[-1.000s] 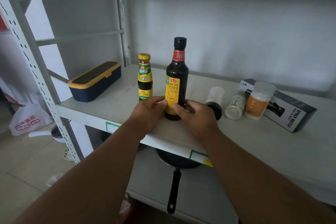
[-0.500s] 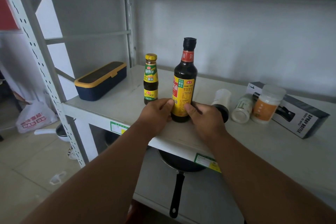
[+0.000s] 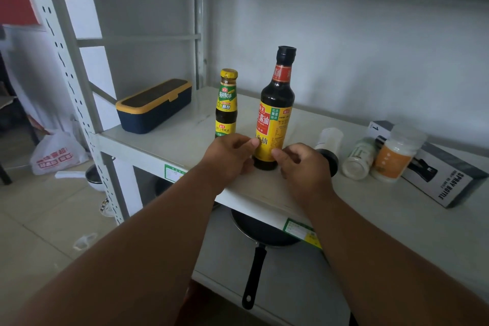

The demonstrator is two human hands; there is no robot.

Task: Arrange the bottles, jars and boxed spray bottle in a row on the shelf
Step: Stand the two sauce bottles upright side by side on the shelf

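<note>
While cupped at the base of the tall soy sauce bottle (image 3: 275,111) near the shelf (image 3: 383,209) edge, left hand (image 3: 229,156) and right hand (image 3: 304,167) both pinching it upright. Just behind-left, small sauce bottle (image 3: 226,103) already standing. Rightward, black-capped jar (image 3: 328,151) and white jar (image 3: 358,159) lying toppled, orange jar (image 3: 395,153) upright, boxed spray bottle (image 3: 439,172) flat; contents unclear.

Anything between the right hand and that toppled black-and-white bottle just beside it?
Nothing visible. The right hand, fingertips at the tall soy sauce bottle, sits directly next to the toppled black-and-white bottle, with only bare shelf around them. The left hand is on the far side.
</note>
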